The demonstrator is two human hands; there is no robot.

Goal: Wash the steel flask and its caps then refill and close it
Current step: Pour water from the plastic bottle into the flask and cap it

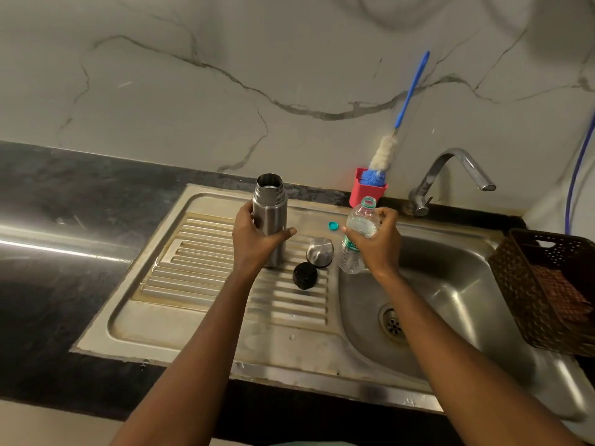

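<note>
Wrapping the steel flask (269,220) at mid-body, the left hand (254,243) is closed round it, thumb across the near side, and the flask is kept upright on the ribbed drainboard (199,252) with its mouth open. To its right, the plastic water bottle (357,233) is clasped by the right hand (380,243), uncapped and leaning a little leftward toward the flask. The bottle's neck is seen to lie right of and slightly lower than the flask's mouth, so a lift and leftward tilt is judged necessary for pouring. Between the two grips, nearer, the steel cap (319,252) and black inner cap (305,275) are left on the drainboard; the teal bottle cap (333,225) lies farther back.
</note>
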